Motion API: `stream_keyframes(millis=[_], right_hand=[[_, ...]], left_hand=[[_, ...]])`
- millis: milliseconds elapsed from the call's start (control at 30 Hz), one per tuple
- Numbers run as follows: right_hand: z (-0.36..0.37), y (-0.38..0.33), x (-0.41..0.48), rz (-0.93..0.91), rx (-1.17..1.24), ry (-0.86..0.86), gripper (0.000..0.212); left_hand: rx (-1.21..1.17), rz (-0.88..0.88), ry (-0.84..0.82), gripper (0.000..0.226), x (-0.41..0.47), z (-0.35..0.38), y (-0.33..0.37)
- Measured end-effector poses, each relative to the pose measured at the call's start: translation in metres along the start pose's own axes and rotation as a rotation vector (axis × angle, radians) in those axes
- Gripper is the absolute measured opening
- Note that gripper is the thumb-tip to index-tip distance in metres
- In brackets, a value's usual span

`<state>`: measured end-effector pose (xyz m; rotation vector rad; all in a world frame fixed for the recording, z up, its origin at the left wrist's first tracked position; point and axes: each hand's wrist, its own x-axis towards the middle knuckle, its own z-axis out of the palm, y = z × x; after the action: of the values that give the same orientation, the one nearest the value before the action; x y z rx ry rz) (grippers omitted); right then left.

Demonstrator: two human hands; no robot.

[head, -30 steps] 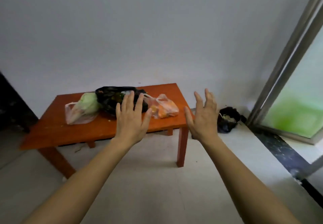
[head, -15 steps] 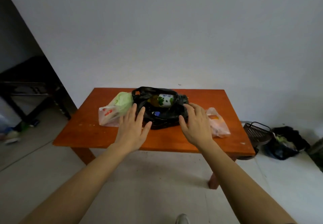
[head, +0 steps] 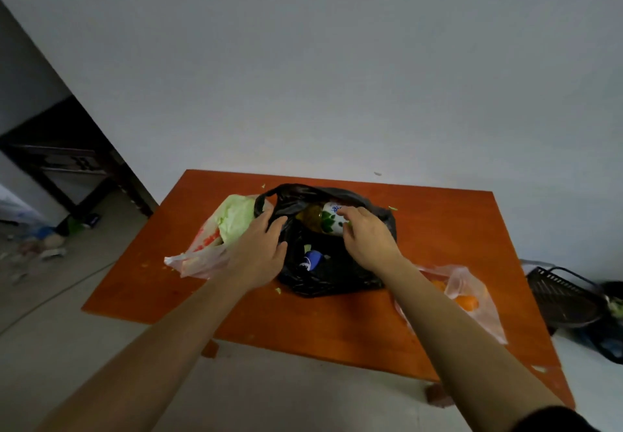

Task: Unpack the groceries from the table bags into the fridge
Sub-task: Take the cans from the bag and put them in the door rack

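Orange table (head: pixel 438 229) held the black bag (head: pixel 330 280). Left hand (head: pixel 259 249) pinched its rim open so right hand (head: pixel 367 239), curled round the bottle (head: pixel 328 221), cd prob lift it out

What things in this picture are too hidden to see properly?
Head view only.
The bottle: one end sits behind the right hand.
That hand's grip: its back hides the underside, so holding or touching is unclear.
The blue item in the black bag: buried in dark folds, unidentifiable.
The bag of oranges: partly behind the right forearm.
The fridge: outside the frame.
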<state>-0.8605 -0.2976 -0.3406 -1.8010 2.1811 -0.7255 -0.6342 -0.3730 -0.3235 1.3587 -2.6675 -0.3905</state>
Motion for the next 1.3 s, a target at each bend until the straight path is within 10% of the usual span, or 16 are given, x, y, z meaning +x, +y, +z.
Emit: stream_keyframes(millis=[700,1067,1300], right_hand=[[0.142,0.071,0.065,0.603,-0.119,-0.457,0.034],[0.147,0.064,0.055,0.780,-0.473,-0.707,0.078],[0.147,0.077,0.040,0.758,-0.520,-0.745,0.049]], left_hand=[[-0.368,-0.006,-0.779,0.051,0.163,0.182,-0.067],[-0.188,0.021,-0.757,0.068,0.154,0.201,-0.054],[-0.232,0.027,-0.735,0.061,0.147,0.208,-0.051]])
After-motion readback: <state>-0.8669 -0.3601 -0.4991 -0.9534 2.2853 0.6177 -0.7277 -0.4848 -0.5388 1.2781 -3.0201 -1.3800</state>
